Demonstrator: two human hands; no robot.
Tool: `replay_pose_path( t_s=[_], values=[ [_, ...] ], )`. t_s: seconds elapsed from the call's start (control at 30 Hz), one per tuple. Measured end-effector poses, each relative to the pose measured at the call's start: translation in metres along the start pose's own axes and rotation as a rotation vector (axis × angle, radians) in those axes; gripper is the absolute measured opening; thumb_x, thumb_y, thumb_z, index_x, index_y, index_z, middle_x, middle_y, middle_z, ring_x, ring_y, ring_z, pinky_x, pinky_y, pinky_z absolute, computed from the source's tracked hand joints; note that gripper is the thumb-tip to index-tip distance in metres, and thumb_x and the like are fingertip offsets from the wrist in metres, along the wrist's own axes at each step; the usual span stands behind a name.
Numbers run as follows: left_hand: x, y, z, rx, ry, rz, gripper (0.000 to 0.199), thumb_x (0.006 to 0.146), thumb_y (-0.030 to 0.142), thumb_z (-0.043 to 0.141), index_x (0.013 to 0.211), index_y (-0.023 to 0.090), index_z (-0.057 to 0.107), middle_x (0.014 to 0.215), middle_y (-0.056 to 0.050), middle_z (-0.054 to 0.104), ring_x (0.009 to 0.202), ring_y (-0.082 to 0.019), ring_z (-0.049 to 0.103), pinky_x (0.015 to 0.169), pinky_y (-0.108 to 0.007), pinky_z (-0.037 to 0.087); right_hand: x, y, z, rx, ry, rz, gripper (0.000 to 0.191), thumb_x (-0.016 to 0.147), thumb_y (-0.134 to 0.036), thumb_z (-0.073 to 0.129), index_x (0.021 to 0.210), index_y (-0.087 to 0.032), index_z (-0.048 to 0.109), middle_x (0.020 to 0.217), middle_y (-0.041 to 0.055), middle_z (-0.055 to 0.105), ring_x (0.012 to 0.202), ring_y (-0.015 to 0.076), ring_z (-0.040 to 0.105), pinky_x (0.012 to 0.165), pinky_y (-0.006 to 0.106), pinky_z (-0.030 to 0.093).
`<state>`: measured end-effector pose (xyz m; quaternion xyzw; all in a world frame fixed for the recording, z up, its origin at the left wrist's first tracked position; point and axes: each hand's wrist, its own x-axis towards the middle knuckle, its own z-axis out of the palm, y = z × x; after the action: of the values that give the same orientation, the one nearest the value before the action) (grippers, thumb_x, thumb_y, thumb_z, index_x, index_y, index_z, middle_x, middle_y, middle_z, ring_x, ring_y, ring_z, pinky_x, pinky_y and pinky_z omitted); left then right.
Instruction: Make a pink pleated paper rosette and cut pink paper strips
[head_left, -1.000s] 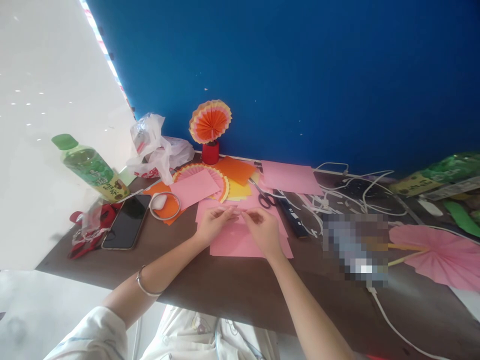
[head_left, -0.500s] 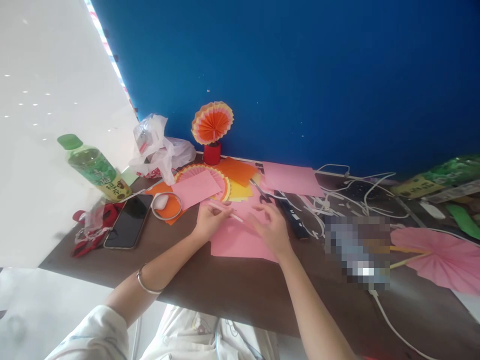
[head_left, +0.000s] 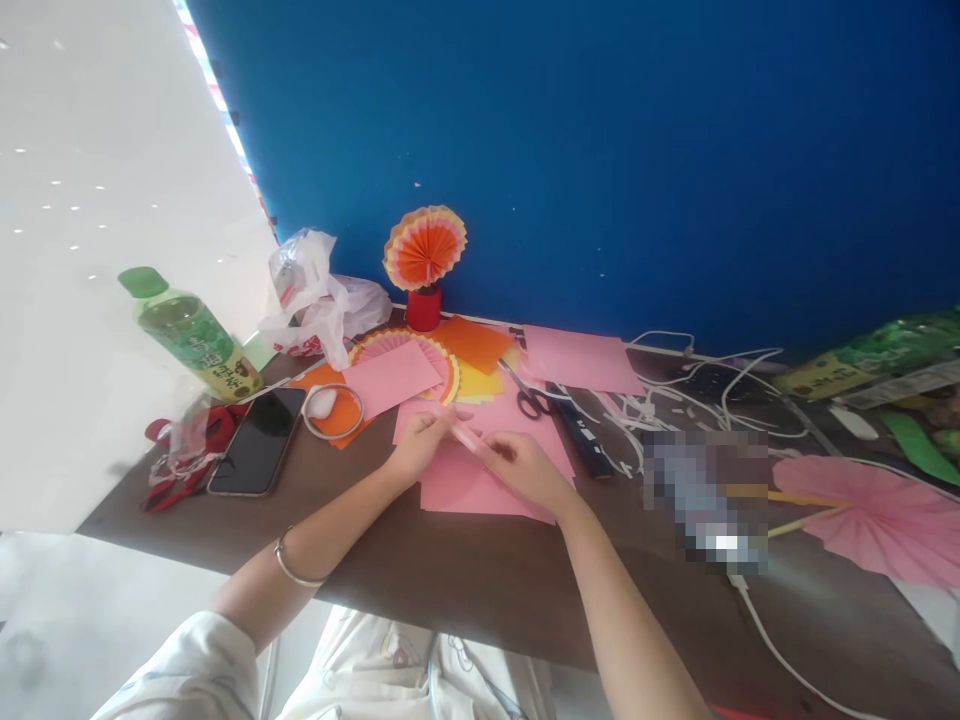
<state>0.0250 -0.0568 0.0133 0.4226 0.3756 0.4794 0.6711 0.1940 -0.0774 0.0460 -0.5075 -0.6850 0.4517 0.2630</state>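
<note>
Between my hands is a narrow strip of folded pink paper [head_left: 466,436], slanting down to the right. My left hand [head_left: 421,442] pinches its upper left end, and my right hand [head_left: 523,468] is closed on its lower right end. Under both hands lie pink paper sheets [head_left: 480,495]. Scissors [head_left: 534,402] rest just beyond my right hand, blades pointing away. Behind my left hand are a pleated paper rosette [head_left: 452,372], a loose pink sheet [head_left: 394,378] and a roll of tape [head_left: 332,436] on orange paper.
A paper fan flower [head_left: 425,250] stands in a red pot [head_left: 424,309] by the blue wall. To the left are a phone [head_left: 257,442], a green bottle [head_left: 196,340] and plastic bags [head_left: 319,295]. White cables [head_left: 656,410] and a pink paper fan [head_left: 870,515] lie to the right.
My right hand has moved slightly left and closed on the lower end of the folded pink paper. The paper is turned a little more steeply, and the scissors' handles are more exposed.
</note>
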Motion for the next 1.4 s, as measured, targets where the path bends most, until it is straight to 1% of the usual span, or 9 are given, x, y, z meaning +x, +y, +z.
replay_pose_path(
  t_s=[0.2, 0.3, 0.4, 0.53, 0.63, 0.9, 1.13, 1.27, 1.4],
  values=[
    [0.002, 0.002, -0.002, -0.069, -0.020, -0.035, 0.055, 0.073, 0.058, 0.053, 0.095, 0.010, 0.067, 0.081, -0.013, 0.071, 0.087, -0.027, 0.065, 0.082, -0.039, 0.049, 0.004, 0.008, -0.005, 0.012, 0.077, 0.046, 0.040, 0.080, -0.052, 0.044, 0.068, -0.017, 0.060, 0.058, -0.0008, 0.052, 0.052, 0.0126, 0.046, 0.046, 0.023, 0.035],
    [0.005, 0.002, -0.005, -0.084, 0.037, -0.023, 0.057, 0.073, 0.059, 0.052, 0.095, 0.008, 0.067, 0.081, -0.015, 0.071, 0.087, -0.027, 0.065, 0.081, -0.039, 0.050, 0.006, 0.010, -0.012, 0.084, 0.121, 0.057, 0.046, 0.085, -0.050, 0.035, 0.078, -0.017, 0.066, 0.073, 0.0043, 0.062, 0.069, 0.0178, 0.056, 0.058, 0.028, 0.043],
    [0.007, 0.003, -0.007, -0.110, 0.073, -0.027, 0.059, 0.073, 0.060, 0.051, 0.094, 0.007, 0.067, 0.084, -0.016, 0.070, 0.083, -0.027, 0.066, 0.080, -0.039, 0.050, 0.006, 0.009, -0.013, 0.093, 0.151, -0.004, 0.040, 0.081, -0.049, 0.042, 0.081, -0.017, 0.067, 0.083, 0.0060, 0.064, 0.082, 0.0208, 0.058, 0.068, 0.030, 0.045],
    [0.006, 0.003, -0.008, -0.135, 0.061, -0.046, 0.058, 0.074, 0.059, 0.050, 0.095, 0.008, 0.067, 0.088, -0.017, 0.069, 0.081, -0.026, 0.066, 0.080, -0.039, 0.050, 0.005, 0.007, -0.005, 0.090, 0.096, 0.025, 0.035, 0.073, -0.050, 0.055, 0.076, -0.017, 0.065, 0.068, 0.0018, 0.060, 0.062, 0.0153, 0.054, 0.052, 0.025, 0.042],
    [0.005, 0.002, -0.007, -0.156, 0.020, -0.061, 0.058, 0.077, 0.059, 0.047, 0.099, 0.009, 0.066, 0.092, -0.017, 0.069, 0.080, -0.025, 0.067, 0.080, -0.039, 0.050, 0.006, 0.009, -0.002, 0.127, 0.088, 0.041, 0.036, 0.071, -0.050, 0.057, 0.068, -0.015, 0.062, 0.061, 0.0002, 0.055, 0.056, 0.0124, 0.050, 0.048, 0.023, 0.040],
    [0.006, 0.005, -0.008, -0.248, 0.090, -0.059, 0.053, 0.078, 0.057, 0.047, 0.101, 0.012, 0.063, 0.086, -0.013, 0.070, 0.076, -0.022, 0.067, 0.079, -0.037, 0.051, 0.011, 0.017, -0.005, 0.248, 0.215, 0.058, 0.036, 0.070, -0.049, 0.060, 0.082, -0.015, 0.062, 0.059, -0.0003, 0.054, 0.046, 0.0092, 0.043, 0.040, 0.021, 0.031],
    [0.009, 0.006, -0.012, -0.267, 0.117, -0.026, 0.053, 0.079, 0.058, 0.044, 0.099, 0.012, 0.061, 0.087, -0.013, 0.068, 0.081, -0.022, 0.065, 0.082, -0.038, 0.048, 0.013, 0.021, -0.004, 0.190, 0.338, 0.066, 0.038, 0.067, -0.051, 0.061, 0.072, -0.014, 0.062, 0.050, 0.0000, 0.054, 0.040, 0.0098, 0.042, 0.039, 0.023, 0.032],
    [0.010, 0.005, -0.022, 0.068, 0.278, 0.154, 0.043, 0.082, 0.048, 0.042, 0.104, 0.015, 0.058, 0.094, -0.010, 0.065, 0.088, -0.021, 0.061, 0.082, -0.036, 0.045, 0.016, 0.031, -0.009, 0.090, 0.455, 0.011, 0.040, 0.069, -0.051, 0.059, 0.081, -0.013, 0.064, 0.071, 0.0068, 0.064, 0.054, 0.0150, 0.054, 0.047, 0.025, 0.040],
    [0.001, 0.016, -0.033, 0.823, 0.415, 0.370, 0.029, 0.082, 0.026, 0.043, 0.108, 0.018, 0.055, 0.105, -0.010, 0.060, 0.095, -0.021, 0.054, 0.085, -0.036, 0.041, 0.018, 0.040, -0.011, -0.095, 0.549, -0.042, 0.033, 0.073, -0.046, 0.055, 0.084, -0.016, 0.064, 0.095, 0.0095, 0.065, 0.077, 0.0208, 0.059, 0.066, 0.032, 0.045]
  ],
)
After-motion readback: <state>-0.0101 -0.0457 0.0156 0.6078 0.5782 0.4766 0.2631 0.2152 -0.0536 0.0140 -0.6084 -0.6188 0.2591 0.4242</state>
